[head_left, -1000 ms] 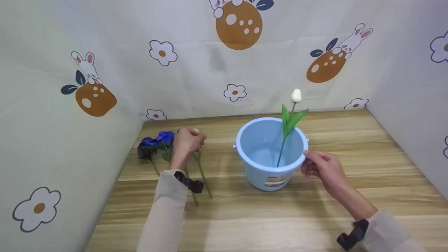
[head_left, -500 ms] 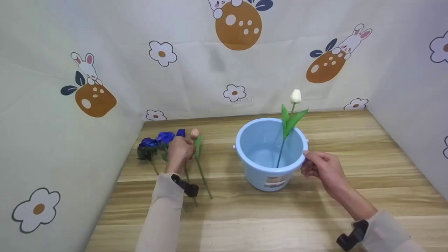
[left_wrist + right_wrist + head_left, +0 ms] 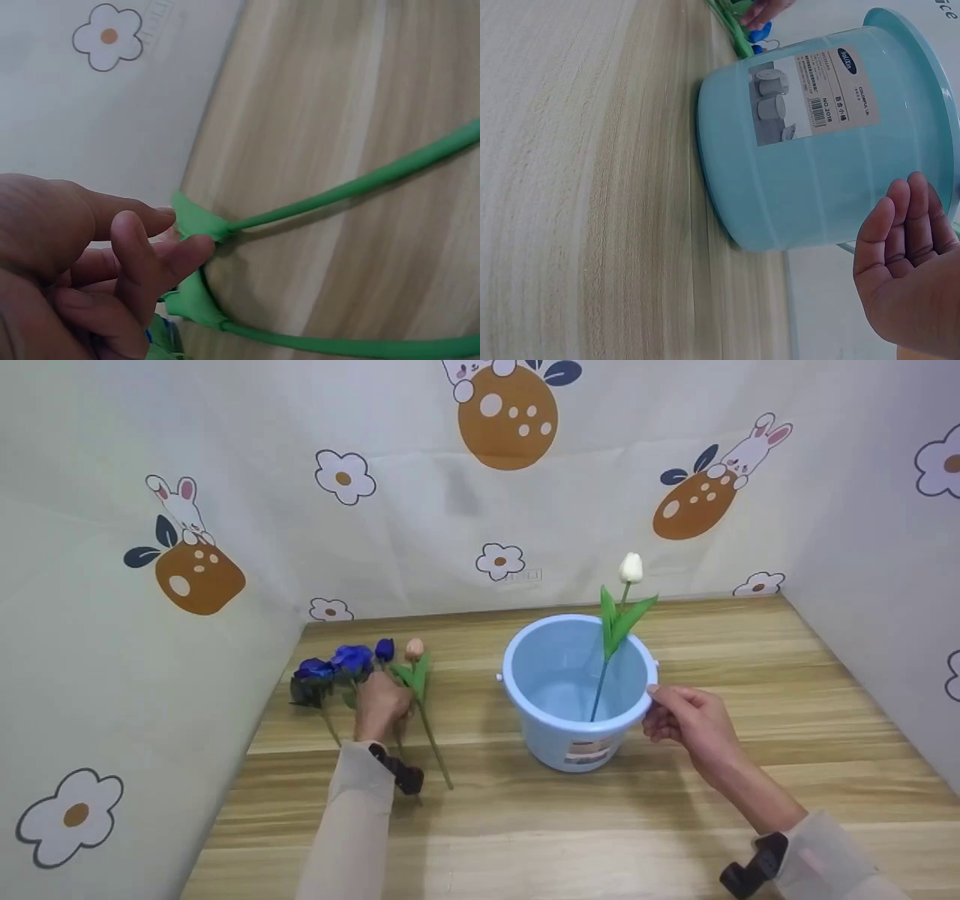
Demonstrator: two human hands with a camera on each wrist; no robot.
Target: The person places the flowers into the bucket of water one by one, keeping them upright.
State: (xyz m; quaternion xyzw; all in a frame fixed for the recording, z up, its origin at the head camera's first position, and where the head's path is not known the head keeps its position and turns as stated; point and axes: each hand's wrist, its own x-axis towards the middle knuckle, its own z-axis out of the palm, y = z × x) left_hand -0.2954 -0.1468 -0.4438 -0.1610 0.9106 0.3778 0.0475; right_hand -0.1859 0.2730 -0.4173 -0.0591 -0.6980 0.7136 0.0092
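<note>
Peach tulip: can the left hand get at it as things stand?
Likely yes: the left hand is close beside the peach tulip, and in the head view nothing covers its bloom or lower stem.

label (image 3: 817,97) on bucket (image 3: 825,191) — "NO.2018" | "COLORFUL" | brand unclear | wall (image 3: 946,9) — "ice", cut off

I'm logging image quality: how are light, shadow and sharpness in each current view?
Head: even light, pale sheen on the table, soft shadow below the right hand; left wrist: dimmer, left hand slightly soft, faint shadow along the upper green stem; right wrist: cool tint, the label on the bucket legible in larger print only.
</note>
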